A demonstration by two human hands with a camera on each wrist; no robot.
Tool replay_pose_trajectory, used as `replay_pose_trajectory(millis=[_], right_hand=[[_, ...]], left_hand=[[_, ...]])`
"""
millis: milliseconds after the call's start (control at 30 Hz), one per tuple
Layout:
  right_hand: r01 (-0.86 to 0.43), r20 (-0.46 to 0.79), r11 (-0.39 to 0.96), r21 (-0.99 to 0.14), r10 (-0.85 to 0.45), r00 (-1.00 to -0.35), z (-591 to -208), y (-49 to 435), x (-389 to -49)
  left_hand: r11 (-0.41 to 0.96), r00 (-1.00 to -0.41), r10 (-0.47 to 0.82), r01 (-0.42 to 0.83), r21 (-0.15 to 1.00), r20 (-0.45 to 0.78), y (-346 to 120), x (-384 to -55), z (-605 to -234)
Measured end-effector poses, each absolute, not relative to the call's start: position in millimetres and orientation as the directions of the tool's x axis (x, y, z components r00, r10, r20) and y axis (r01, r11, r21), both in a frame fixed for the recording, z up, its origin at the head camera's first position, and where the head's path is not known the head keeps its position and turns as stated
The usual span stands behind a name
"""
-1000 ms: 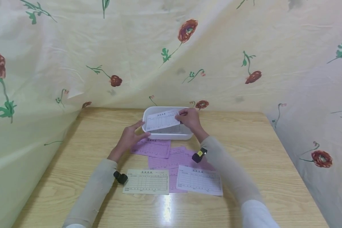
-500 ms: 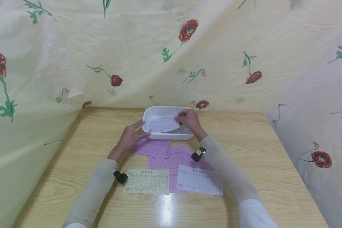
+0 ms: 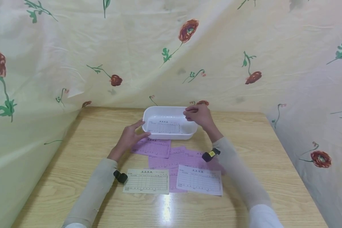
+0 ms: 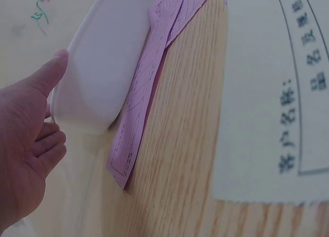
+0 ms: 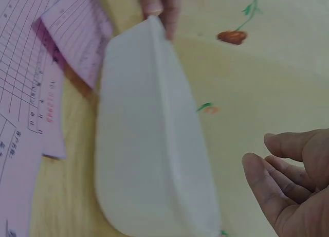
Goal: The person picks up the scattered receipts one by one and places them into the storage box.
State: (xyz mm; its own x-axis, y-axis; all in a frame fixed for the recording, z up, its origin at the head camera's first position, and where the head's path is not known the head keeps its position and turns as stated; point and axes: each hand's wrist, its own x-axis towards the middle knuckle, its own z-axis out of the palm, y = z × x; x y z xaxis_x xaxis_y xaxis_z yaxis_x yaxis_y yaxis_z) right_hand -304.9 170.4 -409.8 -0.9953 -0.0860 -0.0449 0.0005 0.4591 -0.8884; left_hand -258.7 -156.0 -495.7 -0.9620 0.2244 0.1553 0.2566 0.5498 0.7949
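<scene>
A white plastic tray [image 3: 188,136] stands at the back middle of the table, with a white printed slip [image 3: 163,127] lying flat in its left part. My left hand [image 3: 130,136] holds the tray's left end, thumb on the front rim and fingers at the left side; the left wrist view shows this thumb [image 4: 49,72] against the rim. Over the tray's right end hovers my right hand [image 3: 200,115], fingers loosely bent. In the right wrist view, a gap shows between thumb and fingertips, and nothing is in the right hand [image 5: 295,180].
Several pink slips [image 3: 152,148] overlap in front of the tray, the nearest close against its front wall. Closer to me lie a cream slip [image 3: 146,181] and another white slip [image 3: 200,180]. A flowered cloth [image 3: 136,57] hangs behind and along both sides of the wooden table [image 3: 256,142].
The white slip has gone down from my right hand into the tray and been let go. My right hand has moved slightly right and up. The left hand has stayed put.
</scene>
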Motion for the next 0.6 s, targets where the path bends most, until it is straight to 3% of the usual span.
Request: replay_pose_trajectory(millis=[233,600], right_hand=[[-0.065,0.013,0.457,-0.887,-0.116,-0.993,-386,195,-274],[-0.086,0.027,0.567,-0.82,-0.111,-0.993,-386,235,-222]], left_hand=[[0.545,-0.962,0.226,0.253,0.799,0.151,-157,-260,-498],[0.54,-0.966,0.22,0.238,0.807,0.138,-155,-260,-497]])
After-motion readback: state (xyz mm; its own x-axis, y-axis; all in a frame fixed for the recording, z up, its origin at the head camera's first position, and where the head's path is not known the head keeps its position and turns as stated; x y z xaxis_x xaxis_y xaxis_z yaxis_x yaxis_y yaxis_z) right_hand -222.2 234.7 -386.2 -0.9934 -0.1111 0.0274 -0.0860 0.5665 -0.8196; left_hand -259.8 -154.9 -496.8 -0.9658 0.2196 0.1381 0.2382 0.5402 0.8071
